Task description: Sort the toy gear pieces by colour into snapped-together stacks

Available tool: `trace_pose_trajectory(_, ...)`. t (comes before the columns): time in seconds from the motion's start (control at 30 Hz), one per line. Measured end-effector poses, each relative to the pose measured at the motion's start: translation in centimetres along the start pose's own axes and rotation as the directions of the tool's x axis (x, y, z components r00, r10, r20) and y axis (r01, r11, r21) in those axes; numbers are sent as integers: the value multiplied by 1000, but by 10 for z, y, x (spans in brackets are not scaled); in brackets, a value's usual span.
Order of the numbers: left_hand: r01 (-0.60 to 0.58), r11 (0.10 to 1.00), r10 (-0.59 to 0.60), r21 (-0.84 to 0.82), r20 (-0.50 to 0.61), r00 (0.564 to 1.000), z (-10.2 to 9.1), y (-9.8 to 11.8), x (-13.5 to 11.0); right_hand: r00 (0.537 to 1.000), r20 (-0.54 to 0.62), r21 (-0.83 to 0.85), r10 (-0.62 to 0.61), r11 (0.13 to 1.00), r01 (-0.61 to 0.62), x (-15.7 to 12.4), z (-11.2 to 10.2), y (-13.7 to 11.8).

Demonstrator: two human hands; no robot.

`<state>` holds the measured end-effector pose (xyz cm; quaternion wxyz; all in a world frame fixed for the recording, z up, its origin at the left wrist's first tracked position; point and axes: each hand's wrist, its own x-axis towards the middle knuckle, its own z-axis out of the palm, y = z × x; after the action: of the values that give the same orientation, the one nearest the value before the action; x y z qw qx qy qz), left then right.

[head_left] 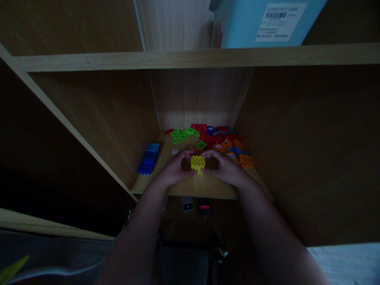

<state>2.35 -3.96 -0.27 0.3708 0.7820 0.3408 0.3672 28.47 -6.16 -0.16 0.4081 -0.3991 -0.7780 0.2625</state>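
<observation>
Between my two hands, above the front part of a wooden shelf (178, 188), is a yellow piece with toothed edges (198, 161), like an interlocking plastic building tile; a smaller yellow part sticks out below it. My left hand (179, 168) grips its left side with the thumb below and fingers above. On the other side my right hand (221, 168) pinches it the same way. Just behind the hands lies a small green toothed piece (201, 145). Orange toothed pieces (246, 160) lie beyond my right hand.
Blue toothed pieces (149, 158) are stacked at the left wall. Bright green pieces (181, 135) and red pieces (212, 140) lie at the back. A light blue box (237, 27) stands on the shelf above. Below are a phone-like device (204, 206) and a white device (187, 204).
</observation>
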Motion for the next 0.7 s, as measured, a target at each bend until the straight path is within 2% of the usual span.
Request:
trace_pose_trajectory(0.5,-6,1000,6,-16,10,1000,0,-1,0,1000,-8,1,0,1000,0,0,-1,-2)
trace_pose_trajectory(0.7,-15,998,15,-69,3,1000,-2,0,0,1000,-13,-22,-1,1000,1,0,-2,-3)
